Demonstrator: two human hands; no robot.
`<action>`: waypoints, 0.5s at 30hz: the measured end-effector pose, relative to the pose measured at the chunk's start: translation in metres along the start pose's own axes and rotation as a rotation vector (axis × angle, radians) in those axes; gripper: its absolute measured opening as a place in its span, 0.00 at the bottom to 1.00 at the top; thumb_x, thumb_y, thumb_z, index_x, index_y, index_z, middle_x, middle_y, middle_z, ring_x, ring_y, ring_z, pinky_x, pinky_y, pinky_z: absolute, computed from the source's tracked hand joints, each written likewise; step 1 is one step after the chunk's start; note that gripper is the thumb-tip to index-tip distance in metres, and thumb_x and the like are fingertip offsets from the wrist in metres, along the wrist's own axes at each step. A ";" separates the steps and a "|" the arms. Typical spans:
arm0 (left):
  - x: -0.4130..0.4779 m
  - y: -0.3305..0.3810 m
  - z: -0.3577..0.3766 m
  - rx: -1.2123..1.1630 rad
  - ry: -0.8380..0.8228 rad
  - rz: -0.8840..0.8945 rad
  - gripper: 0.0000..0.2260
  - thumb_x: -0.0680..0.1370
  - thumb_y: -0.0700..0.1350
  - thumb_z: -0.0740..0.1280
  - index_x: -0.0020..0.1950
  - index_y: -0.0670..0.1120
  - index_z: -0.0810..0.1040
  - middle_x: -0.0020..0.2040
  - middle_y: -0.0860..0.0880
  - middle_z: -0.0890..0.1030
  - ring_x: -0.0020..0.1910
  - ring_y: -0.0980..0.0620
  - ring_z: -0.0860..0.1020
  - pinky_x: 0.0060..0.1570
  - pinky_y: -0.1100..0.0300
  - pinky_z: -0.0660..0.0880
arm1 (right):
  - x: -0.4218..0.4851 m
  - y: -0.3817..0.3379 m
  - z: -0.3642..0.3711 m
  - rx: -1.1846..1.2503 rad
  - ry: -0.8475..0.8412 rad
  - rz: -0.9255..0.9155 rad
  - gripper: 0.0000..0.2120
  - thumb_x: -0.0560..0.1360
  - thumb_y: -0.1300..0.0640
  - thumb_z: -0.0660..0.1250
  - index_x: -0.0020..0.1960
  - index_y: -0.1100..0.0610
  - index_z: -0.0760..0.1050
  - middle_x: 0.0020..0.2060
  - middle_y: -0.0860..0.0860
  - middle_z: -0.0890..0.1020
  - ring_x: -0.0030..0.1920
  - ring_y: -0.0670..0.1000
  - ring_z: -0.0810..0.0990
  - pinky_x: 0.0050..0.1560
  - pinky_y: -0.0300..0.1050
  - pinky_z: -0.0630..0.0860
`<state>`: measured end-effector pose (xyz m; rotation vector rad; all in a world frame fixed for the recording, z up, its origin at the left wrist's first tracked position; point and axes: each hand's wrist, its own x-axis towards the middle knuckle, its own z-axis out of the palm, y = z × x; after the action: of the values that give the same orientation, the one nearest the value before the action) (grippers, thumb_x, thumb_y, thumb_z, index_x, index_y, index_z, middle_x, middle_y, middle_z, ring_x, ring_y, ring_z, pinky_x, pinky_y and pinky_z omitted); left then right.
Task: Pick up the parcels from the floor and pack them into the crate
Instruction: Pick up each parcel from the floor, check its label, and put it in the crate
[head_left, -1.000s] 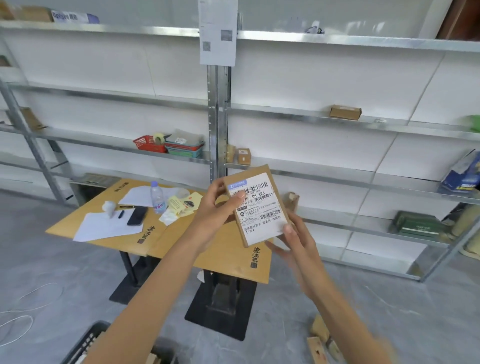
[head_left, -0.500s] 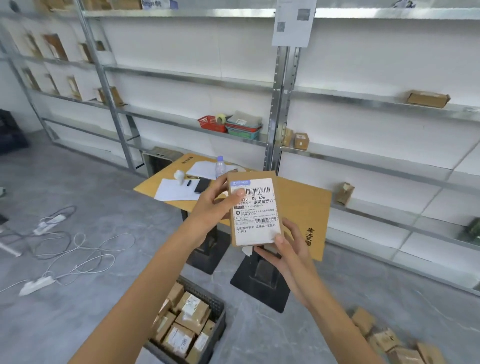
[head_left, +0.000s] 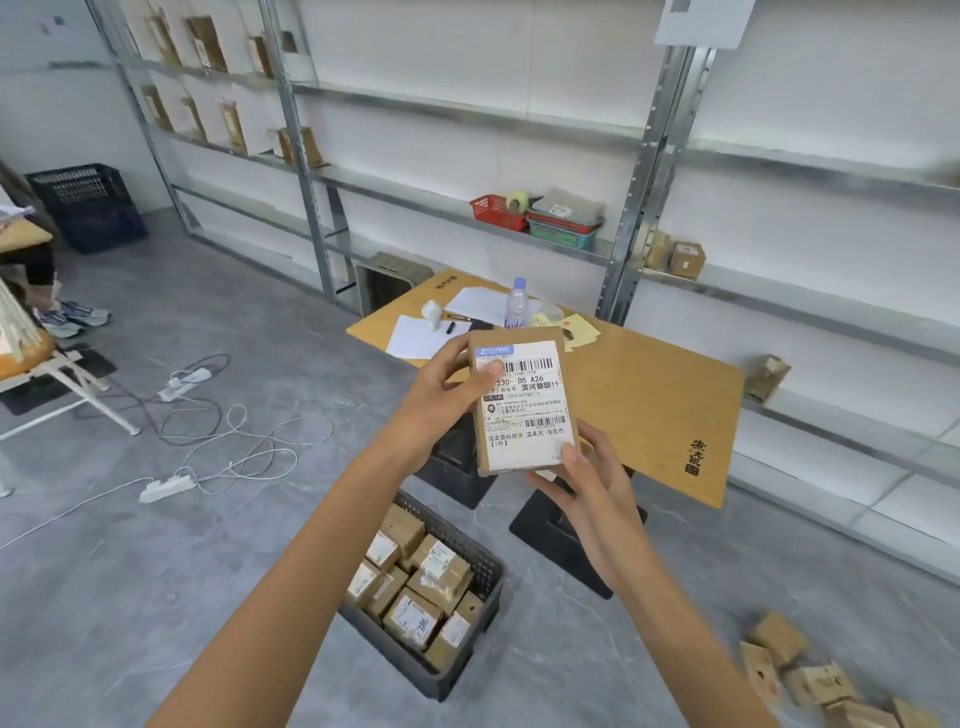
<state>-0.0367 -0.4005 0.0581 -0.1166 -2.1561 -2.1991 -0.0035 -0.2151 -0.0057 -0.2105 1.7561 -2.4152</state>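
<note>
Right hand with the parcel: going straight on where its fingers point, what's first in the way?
Likely the wooden table behind the parcel that the right hand holds, though depth is unclear.

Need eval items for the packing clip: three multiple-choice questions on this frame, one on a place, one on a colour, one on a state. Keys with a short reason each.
1. Where is the parcel-filled crate? A on the table; B on the floor; C on a shelf.
2. The basket by the tape roll is: A blue; B red; C yellow.
3. The raised parcel is: A held by both hands; B held by one hand only; C lying in the crate.

Key:
1 B, it stands on the grey floor beside the table's foot.
2 B, its mesh is plainly red.
3 A, the left hand grips its upper edge and the right hand grips its lower corner.
</note>
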 end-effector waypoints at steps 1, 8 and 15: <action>0.003 -0.003 -0.013 -0.001 0.013 -0.018 0.15 0.76 0.46 0.67 0.63 0.49 0.73 0.59 0.47 0.79 0.54 0.52 0.80 0.49 0.59 0.78 | 0.006 0.007 0.011 0.008 0.031 -0.010 0.38 0.60 0.37 0.77 0.64 0.51 0.69 0.63 0.54 0.77 0.63 0.52 0.77 0.61 0.51 0.76; 0.019 -0.034 -0.128 0.027 0.027 -0.156 0.15 0.71 0.45 0.75 0.53 0.48 0.72 0.58 0.44 0.79 0.57 0.48 0.79 0.57 0.53 0.77 | 0.041 0.063 0.096 0.174 0.208 -0.001 0.27 0.74 0.49 0.65 0.68 0.59 0.65 0.63 0.56 0.77 0.66 0.54 0.74 0.65 0.46 0.73; 0.036 -0.079 -0.191 -0.033 0.033 -0.314 0.15 0.72 0.43 0.73 0.53 0.44 0.69 0.57 0.43 0.79 0.55 0.47 0.80 0.53 0.55 0.79 | 0.066 0.113 0.157 0.081 0.291 0.124 0.28 0.73 0.47 0.64 0.70 0.49 0.62 0.63 0.51 0.77 0.63 0.51 0.76 0.62 0.51 0.74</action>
<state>-0.0827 -0.5895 -0.0210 0.2735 -2.2524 -2.3738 -0.0327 -0.4091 -0.0634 0.2647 1.7137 -2.5207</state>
